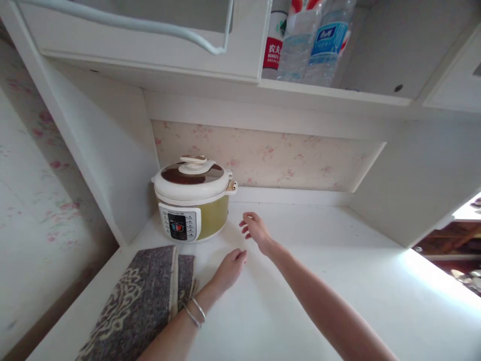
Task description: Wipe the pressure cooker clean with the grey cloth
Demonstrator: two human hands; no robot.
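My left hand [230, 268], with silver bangles [196, 312] on its wrist, is closed with the fingers curled under; nothing shows sticking out of it. Just beyond it and to the right, my right hand [257, 232] hovers with fingers bent and apart, holding nothing. Both are over the white counter [300, 301], right of an electric pressure cooker [193, 198]. The cooker has a green body, a white rim, a brown lid and a front control panel; its lid is on. A folded grey patterned cloth [139, 301] lies beside my left forearm.
Overhead, an open cabinet shelf [334, 95] holds several plastic bottles [300, 47]. A white rail [124, 21] runs along the upper left cabinet. White side panels [108, 145] and a flowered back wall [270, 158] enclose the counter. Blurred items lie beyond the right panel.
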